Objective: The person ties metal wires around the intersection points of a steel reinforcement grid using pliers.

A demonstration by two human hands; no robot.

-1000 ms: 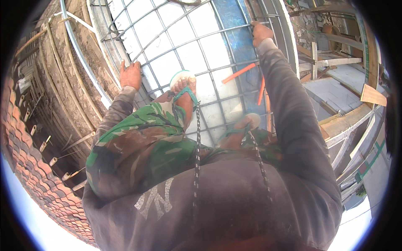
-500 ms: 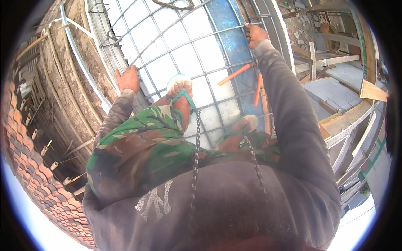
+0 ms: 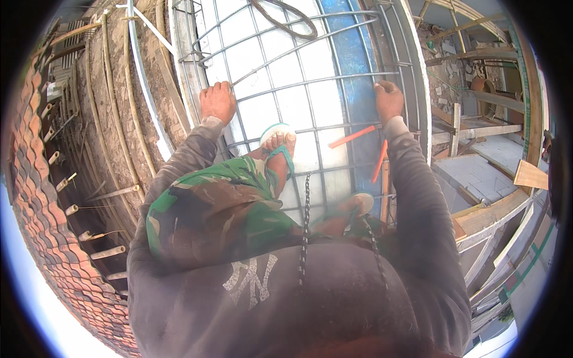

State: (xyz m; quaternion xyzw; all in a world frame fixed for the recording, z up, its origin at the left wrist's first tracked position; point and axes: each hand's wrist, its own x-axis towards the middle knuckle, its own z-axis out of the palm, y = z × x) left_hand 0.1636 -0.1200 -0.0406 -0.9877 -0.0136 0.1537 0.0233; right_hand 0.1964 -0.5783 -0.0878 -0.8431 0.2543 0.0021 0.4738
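Observation:
My left hand [image 3: 218, 102] curls its fingers round the left end of a steel reinforcing bar [image 3: 310, 82] that runs crosswise over the mesh. My right hand [image 3: 389, 101] is closed, thumb against fingers, just on my side of that bar's right end. Whether it grips anything thin there is hidden. Under both hands lies a grid of steel bars [image 3: 307, 129] over white panels [image 3: 286, 65] and a blue strip [image 3: 354, 56]. Two orange sticks, one crosswise [image 3: 352, 136] and one lengthwise [image 3: 380, 160], lie near my right wrist.
My sandalled foot [image 3: 279, 143] rests on the mesh. A loop of dark wire [image 3: 292, 21] lies at the far end. Steel cages line both edges. Bamboo poles [image 3: 113, 101] and roof tiles [image 3: 51, 238] are on the left, timber framing [image 3: 486, 131] on the right.
The view has shifted, so the mesh sits lower and farther right. Against the mesh, my right hand has come nearer to me and my left hand has moved slightly forward.

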